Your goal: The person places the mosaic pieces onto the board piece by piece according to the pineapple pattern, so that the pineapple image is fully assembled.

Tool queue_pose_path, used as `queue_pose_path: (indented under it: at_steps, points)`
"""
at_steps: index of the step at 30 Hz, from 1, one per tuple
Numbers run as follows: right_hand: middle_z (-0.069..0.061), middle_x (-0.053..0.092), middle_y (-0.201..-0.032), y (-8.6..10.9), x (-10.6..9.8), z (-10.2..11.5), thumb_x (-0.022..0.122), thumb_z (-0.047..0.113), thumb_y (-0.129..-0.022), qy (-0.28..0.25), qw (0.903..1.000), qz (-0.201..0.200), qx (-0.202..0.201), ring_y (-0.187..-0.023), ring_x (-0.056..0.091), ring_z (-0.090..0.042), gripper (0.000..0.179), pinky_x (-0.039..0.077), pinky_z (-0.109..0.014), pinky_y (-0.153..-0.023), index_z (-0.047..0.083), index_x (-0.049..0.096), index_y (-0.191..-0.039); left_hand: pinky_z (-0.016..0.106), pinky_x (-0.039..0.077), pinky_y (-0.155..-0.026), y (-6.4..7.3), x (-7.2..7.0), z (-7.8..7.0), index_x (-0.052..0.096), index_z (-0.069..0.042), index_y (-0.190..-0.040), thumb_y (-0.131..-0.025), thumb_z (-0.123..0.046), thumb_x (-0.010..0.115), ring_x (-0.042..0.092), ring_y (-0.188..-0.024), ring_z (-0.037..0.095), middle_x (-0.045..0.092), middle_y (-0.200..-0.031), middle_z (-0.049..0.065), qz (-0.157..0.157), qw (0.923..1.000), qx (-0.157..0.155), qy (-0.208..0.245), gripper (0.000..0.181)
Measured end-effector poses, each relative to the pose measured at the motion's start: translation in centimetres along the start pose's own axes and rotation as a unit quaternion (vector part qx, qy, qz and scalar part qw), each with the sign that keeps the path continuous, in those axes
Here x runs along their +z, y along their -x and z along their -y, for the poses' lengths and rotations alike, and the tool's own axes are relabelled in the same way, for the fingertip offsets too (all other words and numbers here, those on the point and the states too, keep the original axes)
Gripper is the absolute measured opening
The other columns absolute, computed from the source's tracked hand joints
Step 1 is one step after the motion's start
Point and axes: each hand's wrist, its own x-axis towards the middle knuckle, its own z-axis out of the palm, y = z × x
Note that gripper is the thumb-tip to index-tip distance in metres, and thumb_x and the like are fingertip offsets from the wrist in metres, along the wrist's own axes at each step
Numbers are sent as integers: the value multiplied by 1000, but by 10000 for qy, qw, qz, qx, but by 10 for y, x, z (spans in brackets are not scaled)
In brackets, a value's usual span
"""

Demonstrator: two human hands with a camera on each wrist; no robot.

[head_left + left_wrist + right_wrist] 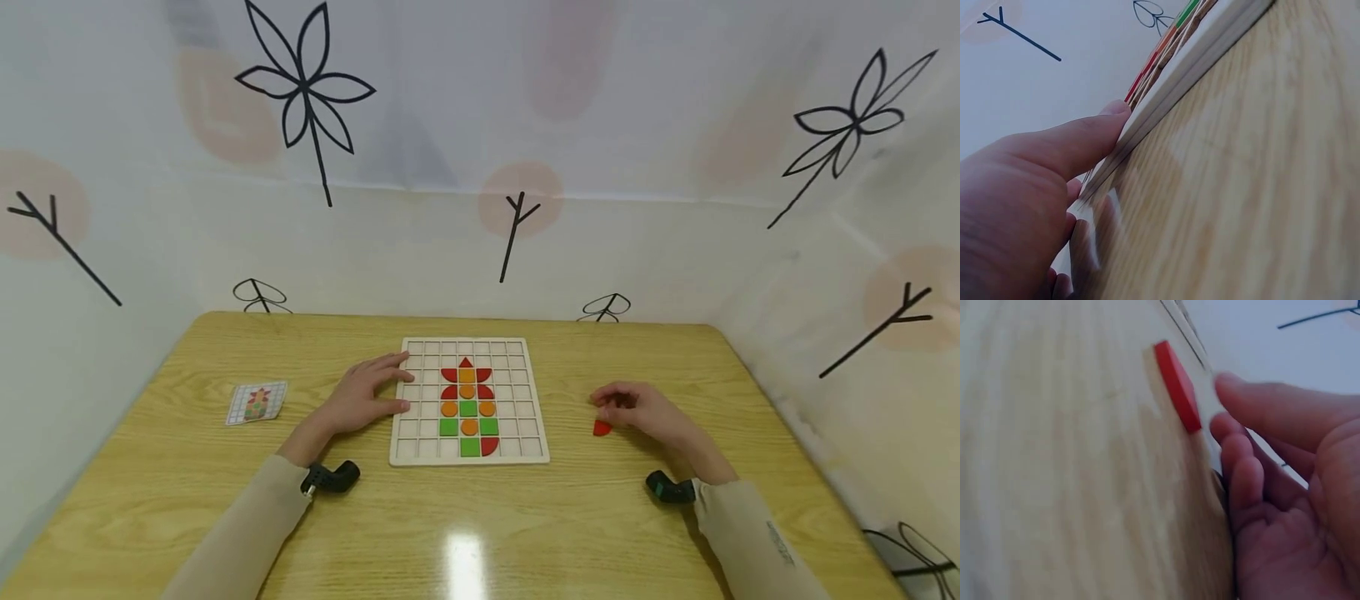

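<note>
My left hand (360, 400) lies at the left edge of a white grid board (465, 461), its fairly straight fingertips on the rim. In the left wrist view the thumb (1094, 140) rests against the board's side. The grid carries a red triangle (466, 363), an orange square (467, 376), orange circles, green squares and several red quarter-round pieces. Beside the board on the right, a loose red quarter-round piece (1178, 387) lies flat on the table. My right hand (647, 412) hovers close by it, fingers loosely bent and holding nothing; thumb and fingertips stand apart from the piece.
A small printed card (257, 403) with a coloured grid pattern lies left of my left hand. The wooden table (585, 533) ends at a white cloth backdrop (435, 258) with plant drawings. Black wrist cameras (341, 477) sit on both wrists.
</note>
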Motion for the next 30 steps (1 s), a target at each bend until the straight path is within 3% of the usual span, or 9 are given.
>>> queue_pose_path:
  at_steps: [5,10,17,22,30]
  points:
    - [-16,60,-104,0,-9,-3,74,6,-89,-250,9982,546,-77,-85,52,-15,35,48,-24,-72,-5,64,-121,62,16,-114,0,0,-1,66,-18,-127,-90,-39,73,29,-145,35,37,-158,7,42,10000,-44,10,43]
    - [-13,62,-108,1,-12,-1,76,10,-88,52,9967,795,-122,-87,51,-15,33,46,-25,-76,0,66,-119,63,16,-113,-1,0,-3,66,-18,-127,-91,-40,72,30,-145,36,37,-158,8,22,10000,52,-6,43]
    - [-9,65,-105,-2,-7,7,74,12,-91,438,9963,739,-98,-86,54,-16,22,48,-25,-76,5,70,-112,63,17,-113,-1,-1,-2,66,-17,-128,-91,-40,72,30,-144,36,37,-158,8,-2,10000,41,-29,44]
    - [-9,64,-105,-2,-3,8,72,8,-92,356,9962,789,-118,-84,53,-16,25,48,-26,-73,3,69,-116,63,17,-113,0,-1,-1,66,-17,-127,-91,-40,72,30,-144,37,37,-158,9,14,10000,38,-28,44]
    - [-11,62,-100,0,1,9,71,0,-89,145,9966,706,-393,-81,50,-17,22,46,-25,-70,1,69,-110,64,17,-112,0,-1,-2,66,-17,-127,-91,-40,72,30,-144,37,37,-157,9,3,10000,0,-59,43]
